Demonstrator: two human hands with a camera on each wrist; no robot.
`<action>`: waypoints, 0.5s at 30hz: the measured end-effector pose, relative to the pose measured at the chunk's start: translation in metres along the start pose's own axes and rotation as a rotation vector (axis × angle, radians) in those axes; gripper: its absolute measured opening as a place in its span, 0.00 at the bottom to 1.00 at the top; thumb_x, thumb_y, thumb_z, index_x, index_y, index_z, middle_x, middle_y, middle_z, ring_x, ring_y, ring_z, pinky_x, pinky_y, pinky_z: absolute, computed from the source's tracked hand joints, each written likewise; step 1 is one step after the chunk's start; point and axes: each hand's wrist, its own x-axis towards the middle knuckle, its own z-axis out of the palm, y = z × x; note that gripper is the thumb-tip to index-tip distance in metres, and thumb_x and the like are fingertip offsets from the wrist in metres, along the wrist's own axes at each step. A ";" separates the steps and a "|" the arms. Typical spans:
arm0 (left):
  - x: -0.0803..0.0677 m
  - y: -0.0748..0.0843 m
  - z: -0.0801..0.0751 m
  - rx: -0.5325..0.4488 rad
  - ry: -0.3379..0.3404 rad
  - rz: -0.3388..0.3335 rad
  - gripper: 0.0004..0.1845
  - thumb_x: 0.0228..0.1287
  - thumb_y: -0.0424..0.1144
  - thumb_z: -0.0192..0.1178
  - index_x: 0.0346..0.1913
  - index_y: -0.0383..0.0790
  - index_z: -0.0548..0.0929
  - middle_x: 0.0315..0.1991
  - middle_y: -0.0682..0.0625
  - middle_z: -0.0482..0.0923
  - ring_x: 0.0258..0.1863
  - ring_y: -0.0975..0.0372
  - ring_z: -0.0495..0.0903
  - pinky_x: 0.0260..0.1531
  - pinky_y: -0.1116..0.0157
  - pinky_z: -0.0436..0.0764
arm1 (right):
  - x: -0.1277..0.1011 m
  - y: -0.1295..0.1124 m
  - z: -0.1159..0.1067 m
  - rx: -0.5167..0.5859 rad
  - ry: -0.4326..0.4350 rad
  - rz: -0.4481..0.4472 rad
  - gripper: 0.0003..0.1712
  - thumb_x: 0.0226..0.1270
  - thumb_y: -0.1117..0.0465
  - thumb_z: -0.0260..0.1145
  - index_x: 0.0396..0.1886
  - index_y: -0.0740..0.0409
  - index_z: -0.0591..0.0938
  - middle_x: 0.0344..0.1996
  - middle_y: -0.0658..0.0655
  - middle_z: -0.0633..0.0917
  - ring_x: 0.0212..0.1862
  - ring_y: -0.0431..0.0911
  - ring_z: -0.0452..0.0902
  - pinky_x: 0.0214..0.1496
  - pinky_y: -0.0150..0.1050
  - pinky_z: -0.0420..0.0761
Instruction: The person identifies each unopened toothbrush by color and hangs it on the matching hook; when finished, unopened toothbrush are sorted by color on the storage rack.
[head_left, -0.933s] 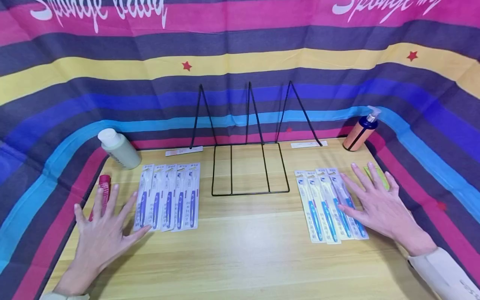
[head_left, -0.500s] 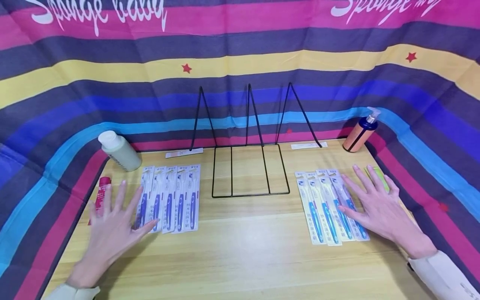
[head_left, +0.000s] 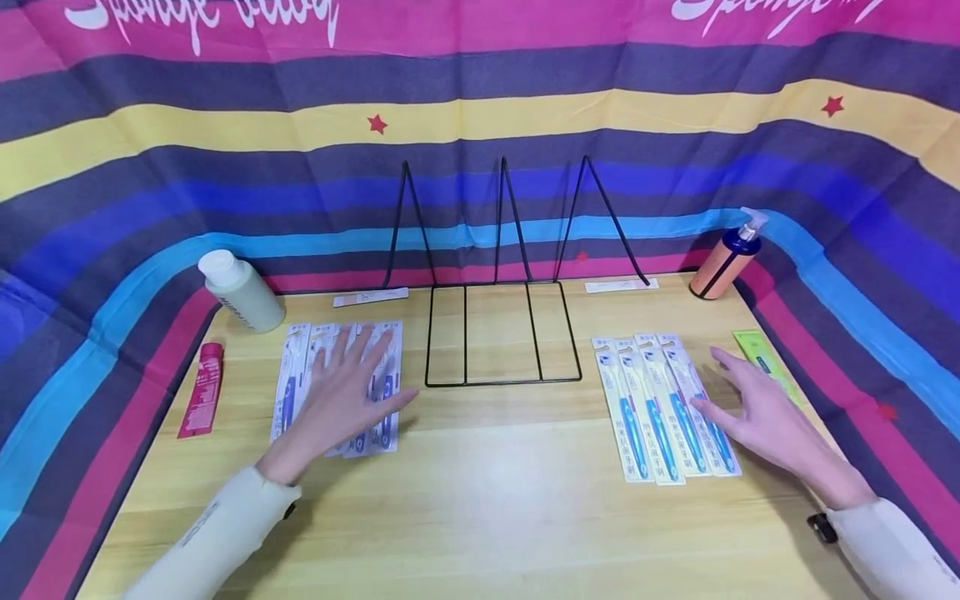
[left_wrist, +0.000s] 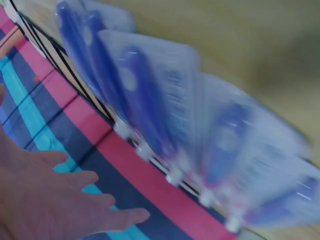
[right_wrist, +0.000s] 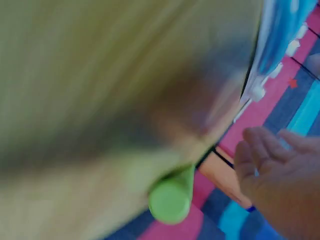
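Wooden table (head_left: 480,500), striped cloth behind. Left hand (head_left: 347,392) flat, fingers spread, over purple toothbrush packs (head_left: 295,387). Packs' long axes run toward wire rack (head_left: 501,333), just right of them. Right hand (head_left: 765,408) relaxed, holds nothing, beside blue toothbrush packs (head_left: 645,408) (wrist views blurred).

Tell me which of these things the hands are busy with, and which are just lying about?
In hand: purple toothbrush packs under the left hand; blue toothbrush packs by the right hand; wire rack between them.

Lying about: white bottle, red tube, pump bottle, green tube.
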 end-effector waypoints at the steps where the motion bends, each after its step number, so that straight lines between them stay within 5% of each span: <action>1: 0.008 0.003 0.001 -0.018 -0.006 0.014 0.57 0.71 0.76 0.58 0.91 0.49 0.51 0.89 0.39 0.42 0.87 0.39 0.31 0.75 0.25 0.36 | 0.001 0.000 0.000 0.041 -0.003 0.031 0.54 0.74 0.48 0.77 0.84 0.73 0.61 0.71 0.79 0.74 0.70 0.77 0.70 0.67 0.72 0.71; 4: 0.028 0.008 0.006 -0.058 -0.022 0.046 0.56 0.70 0.76 0.59 0.90 0.49 0.54 0.89 0.39 0.46 0.87 0.39 0.34 0.77 0.27 0.37 | 0.002 0.002 0.000 0.164 -0.039 0.131 0.50 0.75 0.51 0.77 0.80 0.77 0.63 0.65 0.79 0.79 0.64 0.73 0.78 0.60 0.44 0.83; 7: 0.045 0.009 0.010 -0.087 -0.048 0.044 0.57 0.68 0.76 0.62 0.89 0.47 0.56 0.88 0.39 0.49 0.87 0.38 0.37 0.77 0.28 0.38 | 0.004 0.003 -0.002 0.257 -0.098 0.232 0.49 0.76 0.51 0.76 0.78 0.80 0.65 0.64 0.77 0.81 0.59 0.58 0.84 0.48 0.21 0.77; 11: 0.060 0.009 0.016 -0.079 -0.110 0.018 0.60 0.66 0.77 0.63 0.89 0.45 0.57 0.88 0.37 0.50 0.86 0.36 0.37 0.76 0.27 0.36 | 0.006 0.000 -0.004 0.312 -0.163 0.329 0.48 0.77 0.49 0.75 0.77 0.81 0.66 0.63 0.75 0.82 0.51 0.35 0.80 0.45 0.20 0.76; 15: 0.071 0.009 0.022 -0.055 -0.135 0.021 0.60 0.65 0.76 0.66 0.89 0.43 0.58 0.87 0.37 0.53 0.85 0.34 0.38 0.76 0.27 0.33 | 0.007 -0.005 -0.003 0.334 -0.186 0.375 0.42 0.77 0.53 0.76 0.72 0.82 0.72 0.55 0.71 0.87 0.49 0.37 0.82 0.43 0.26 0.81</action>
